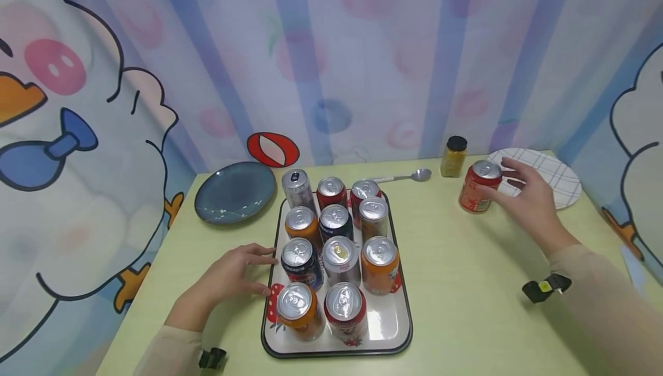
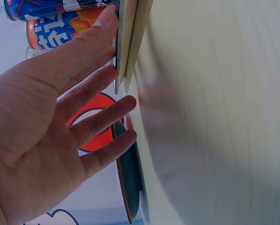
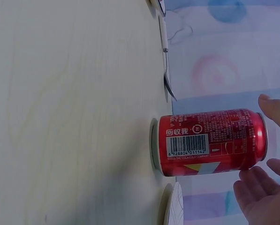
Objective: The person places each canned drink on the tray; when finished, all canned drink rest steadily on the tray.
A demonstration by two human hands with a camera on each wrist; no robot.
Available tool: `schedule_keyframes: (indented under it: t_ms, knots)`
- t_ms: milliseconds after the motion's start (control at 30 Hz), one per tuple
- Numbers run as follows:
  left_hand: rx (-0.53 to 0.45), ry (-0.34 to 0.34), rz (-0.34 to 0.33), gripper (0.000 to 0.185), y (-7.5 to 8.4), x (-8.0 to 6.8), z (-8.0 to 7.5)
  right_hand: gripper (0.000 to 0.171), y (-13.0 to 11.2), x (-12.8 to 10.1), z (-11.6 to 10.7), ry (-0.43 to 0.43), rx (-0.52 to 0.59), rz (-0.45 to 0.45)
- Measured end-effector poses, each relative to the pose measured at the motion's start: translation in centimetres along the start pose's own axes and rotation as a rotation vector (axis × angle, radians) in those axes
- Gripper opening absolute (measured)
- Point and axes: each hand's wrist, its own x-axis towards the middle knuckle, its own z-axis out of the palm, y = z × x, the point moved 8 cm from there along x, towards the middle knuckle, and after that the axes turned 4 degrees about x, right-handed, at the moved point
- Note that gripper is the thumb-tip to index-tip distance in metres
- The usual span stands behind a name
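Note:
A red Coca-Cola can (image 1: pixel 473 192) stands upright on the table at the right. My right hand (image 1: pixel 528 206) is spread around its upper part; in the right wrist view the thumb (image 3: pixel 271 110) is apart from the can, and the fingers (image 3: pixel 257 185) are right at its side. On the left, my left hand (image 1: pixel 233 275) has its fingers loosely extended at the long side of a white tray (image 1: pixel 385 321) with a dark rim. Several drink cans stand upright on that tray, among them an orange can (image 1: pixel 380 264) and a silver can (image 1: pixel 340 261).
A dark blue plate (image 1: pixel 235 192) lies at the back left. Behind the tray is a spoon (image 1: pixel 420 175). A small yellow jar (image 1: pixel 453 157) with a black lid and a checked white plate (image 1: pixel 559 177) are at the back right, before a printed curtain (image 1: pixel 373 76).

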Motion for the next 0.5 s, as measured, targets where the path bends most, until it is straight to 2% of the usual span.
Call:
schedule_keyframes:
  t_ms: [200, 500]
  knots:
    - [0.0, 0.002, -0.011, 0.059, -0.1, -0.1, 0.2, 0.079, 0.1, 0.8, 0.7, -0.02, -0.021, 0.0]
    - [0.009, -0.003, -0.014, 0.058, -0.1, -0.1, 0.1, 0.072, 1.3, 0.8, 0.5, 0.016, -0.03, 0.045]
